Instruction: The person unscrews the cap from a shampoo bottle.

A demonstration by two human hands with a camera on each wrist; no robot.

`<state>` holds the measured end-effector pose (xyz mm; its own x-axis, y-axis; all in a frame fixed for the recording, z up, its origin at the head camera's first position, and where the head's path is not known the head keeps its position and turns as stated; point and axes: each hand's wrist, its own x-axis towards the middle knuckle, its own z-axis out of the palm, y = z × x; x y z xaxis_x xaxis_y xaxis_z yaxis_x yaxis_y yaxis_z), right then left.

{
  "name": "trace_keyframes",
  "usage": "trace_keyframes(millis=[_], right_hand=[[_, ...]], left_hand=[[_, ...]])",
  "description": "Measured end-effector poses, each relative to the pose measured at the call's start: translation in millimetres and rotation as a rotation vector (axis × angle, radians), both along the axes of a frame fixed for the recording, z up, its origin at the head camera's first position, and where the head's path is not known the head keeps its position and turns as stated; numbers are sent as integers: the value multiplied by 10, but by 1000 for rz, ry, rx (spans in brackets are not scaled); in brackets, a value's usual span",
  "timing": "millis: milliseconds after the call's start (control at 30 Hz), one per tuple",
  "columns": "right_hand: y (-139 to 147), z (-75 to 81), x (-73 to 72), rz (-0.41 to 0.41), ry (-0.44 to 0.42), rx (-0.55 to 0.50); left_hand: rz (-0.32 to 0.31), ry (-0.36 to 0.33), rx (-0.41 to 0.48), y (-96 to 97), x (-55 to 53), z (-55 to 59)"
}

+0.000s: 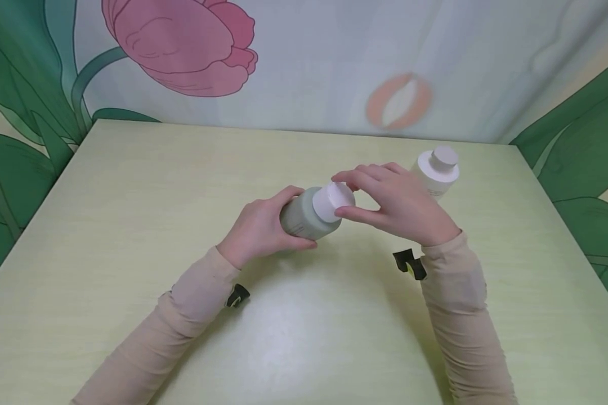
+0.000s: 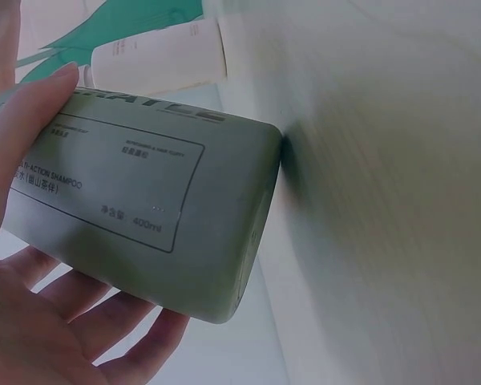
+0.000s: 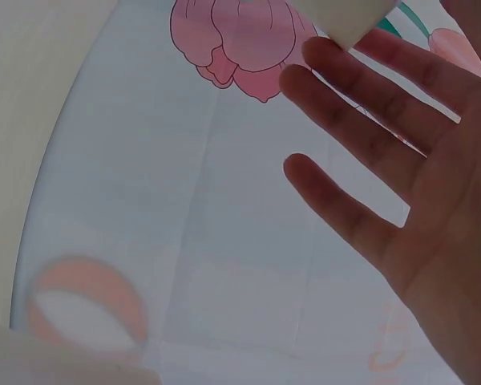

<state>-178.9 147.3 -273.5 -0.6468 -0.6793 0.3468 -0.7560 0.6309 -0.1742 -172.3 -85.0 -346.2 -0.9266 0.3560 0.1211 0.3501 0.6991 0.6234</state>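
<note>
My left hand [image 1: 257,229] grips a grey-green shampoo bottle [image 1: 300,218] around its body, tilted with the top toward the right. In the left wrist view, its printed label [image 2: 104,180] faces the camera, and one lower corner is close to the table; whether it touches I cannot tell. A white cap [image 1: 332,201] tops the bottle. My right hand [image 1: 402,203] pinches this cap between thumb and fingers. From the right wrist, only the cap's edge [image 3: 349,20] shows at the fingertips, the other fingers being spread.
A second bottle, white with a white cap [image 1: 438,170], stands behind my right hand and is partly hidden by it. Both lie over a pale yellow-green table [image 1: 182,169]. A curtain [image 1: 309,67] printed with flowers and leaves hangs behind the table's far edge.
</note>
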Motion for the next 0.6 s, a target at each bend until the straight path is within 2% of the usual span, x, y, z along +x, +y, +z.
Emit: trace_keyframes(millis=[100,333,400,500,600], right_hand=[[10,2,2,41,0,-7],[63,33,9,165,-68,-21],[69,40,5,158,-93,-25],[73,49,4,95,-122,-32],[63,42,0,23,-103,-32]], left_hand=[[0,0,-3,2,-3,-6],[5,8,-4,1,5,7],[6,7,-2,1,7,14],[10,4,-3,2,8,15],[12,3,-6,2,8,11]])
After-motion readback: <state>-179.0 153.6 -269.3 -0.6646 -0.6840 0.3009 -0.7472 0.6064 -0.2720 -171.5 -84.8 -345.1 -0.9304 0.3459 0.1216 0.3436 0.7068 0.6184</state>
